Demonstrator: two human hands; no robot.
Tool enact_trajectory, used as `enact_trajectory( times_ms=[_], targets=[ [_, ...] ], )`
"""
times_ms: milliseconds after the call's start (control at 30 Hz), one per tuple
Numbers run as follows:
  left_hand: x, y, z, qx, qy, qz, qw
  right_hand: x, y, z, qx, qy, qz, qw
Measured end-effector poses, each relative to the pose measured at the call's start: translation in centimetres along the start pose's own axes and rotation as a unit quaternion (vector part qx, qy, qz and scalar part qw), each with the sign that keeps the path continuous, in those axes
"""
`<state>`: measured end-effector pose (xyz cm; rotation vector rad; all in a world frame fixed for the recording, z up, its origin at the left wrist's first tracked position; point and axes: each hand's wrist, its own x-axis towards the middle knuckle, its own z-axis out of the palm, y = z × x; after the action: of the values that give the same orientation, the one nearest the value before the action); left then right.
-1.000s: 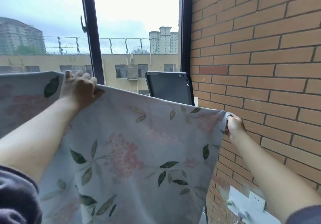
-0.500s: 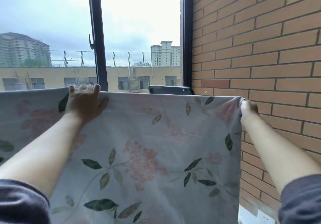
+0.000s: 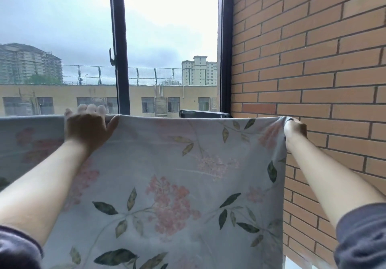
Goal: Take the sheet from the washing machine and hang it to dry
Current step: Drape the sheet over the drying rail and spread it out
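Note:
The sheet (image 3: 179, 176), pale grey with pink flowers and green leaves, is stretched wide and high in front of me, its top edge level across the view. My left hand (image 3: 88, 127) grips that top edge left of centre, fingers hooked over the far side and thumb on the near side. My right hand (image 3: 294, 132) holds the sheet's upper right corner bunched in its fingers, close to the brick wall. What the top edge lies over is hidden by the cloth.
A brick wall (image 3: 313, 70) fills the right side. Behind the sheet is a dark-framed window (image 3: 119, 59) with a handle. A dark bracket (image 3: 203, 114) sticks out just above the sheet's top edge near the window's right frame.
Both hands have lifted the sheet higher, so its top edge now runs level and covers most of the dark bracket that stood out before.

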<state>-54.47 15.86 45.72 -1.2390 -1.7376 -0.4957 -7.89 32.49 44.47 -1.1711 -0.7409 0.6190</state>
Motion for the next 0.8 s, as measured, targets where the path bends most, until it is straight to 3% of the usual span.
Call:
enact_trajectory(
  times_ms=[200,400,533,800],
  targets=[
    [0.0,-0.8,-0.3,-0.040,0.040,0.002,0.998,1.5,-3.4,0.9,0.015,0.018,-0.005,1.000],
    [-0.2,-0.1,-0.3,-0.070,0.065,-0.019,0.995,2.7,-1.5,1.1,0.027,0.028,0.035,0.999],
    [-0.1,-0.8,0.5,-0.040,0.041,-0.060,0.997,1.9,-0.9,1.2,-0.035,-0.004,-0.002,0.999],
    [-0.1,-0.4,0.5,-0.011,0.022,-0.081,0.996,0.9,5.6,-0.1,-0.197,-0.078,0.136,0.968]
  ],
)
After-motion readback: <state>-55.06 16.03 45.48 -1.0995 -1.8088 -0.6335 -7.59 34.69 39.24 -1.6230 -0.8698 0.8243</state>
